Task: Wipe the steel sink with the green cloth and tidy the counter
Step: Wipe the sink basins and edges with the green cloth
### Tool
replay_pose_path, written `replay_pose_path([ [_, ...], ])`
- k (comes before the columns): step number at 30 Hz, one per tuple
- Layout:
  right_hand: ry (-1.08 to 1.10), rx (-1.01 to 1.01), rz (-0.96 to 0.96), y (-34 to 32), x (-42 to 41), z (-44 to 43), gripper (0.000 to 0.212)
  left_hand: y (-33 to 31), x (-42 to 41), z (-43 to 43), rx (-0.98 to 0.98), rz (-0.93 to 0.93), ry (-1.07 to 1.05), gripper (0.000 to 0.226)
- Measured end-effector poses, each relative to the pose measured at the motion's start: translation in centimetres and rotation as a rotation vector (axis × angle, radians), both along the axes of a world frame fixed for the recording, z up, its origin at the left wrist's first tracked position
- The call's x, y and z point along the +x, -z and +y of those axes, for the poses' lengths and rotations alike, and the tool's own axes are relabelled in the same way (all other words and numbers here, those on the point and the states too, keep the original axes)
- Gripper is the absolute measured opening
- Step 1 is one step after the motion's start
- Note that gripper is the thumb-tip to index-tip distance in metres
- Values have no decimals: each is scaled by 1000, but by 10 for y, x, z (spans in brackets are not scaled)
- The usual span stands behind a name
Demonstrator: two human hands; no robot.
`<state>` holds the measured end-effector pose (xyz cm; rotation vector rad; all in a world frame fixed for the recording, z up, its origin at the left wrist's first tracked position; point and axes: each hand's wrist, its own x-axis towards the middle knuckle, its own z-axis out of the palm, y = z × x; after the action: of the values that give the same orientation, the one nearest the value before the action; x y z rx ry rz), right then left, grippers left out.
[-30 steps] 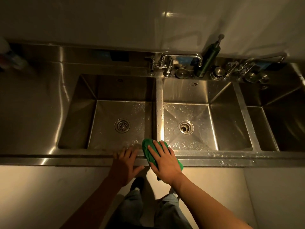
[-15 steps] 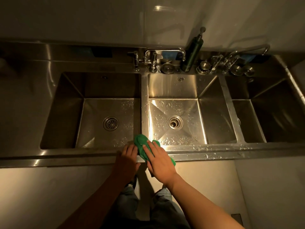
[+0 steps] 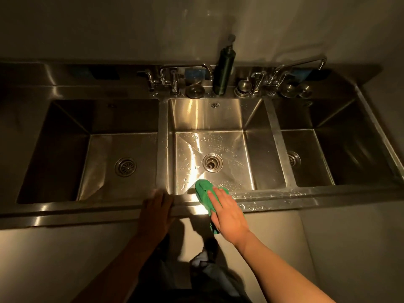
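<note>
Green cloth pressed on sink rim under flat right hand.

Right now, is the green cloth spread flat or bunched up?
Bunched: the green cloth shows folds and lumps under the flat right hand, pressed on the steel sink's front rim.

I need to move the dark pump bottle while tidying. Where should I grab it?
Probably grip the pump bottle round its straight cylindrical body, mid-height, from the front over the middle basin: it stands upright, wall behind, left tap and right tap flanking.
</note>
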<state>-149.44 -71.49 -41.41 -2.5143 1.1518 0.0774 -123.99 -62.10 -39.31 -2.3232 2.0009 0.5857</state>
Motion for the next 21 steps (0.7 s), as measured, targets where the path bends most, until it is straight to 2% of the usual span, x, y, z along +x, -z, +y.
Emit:
replay_pose_path([
  [10, 50, -25, -25, -4, -85, -36, 57, -3, -53, -28, -61, 189, -32, 76],
  [16, 165, -31, -10, -11, -119, -50, 56, -8, -63, -27, -222, 296, -84, 61],
  [19, 224, -24, -5, -16, -119, -48, 56, -4, -65, -23, -321, 232, -71, 50],
  [21, 280, -37, -32, -18, -112, -42, 55, -7, -64, -25, -262, 223, -72, 54],
])
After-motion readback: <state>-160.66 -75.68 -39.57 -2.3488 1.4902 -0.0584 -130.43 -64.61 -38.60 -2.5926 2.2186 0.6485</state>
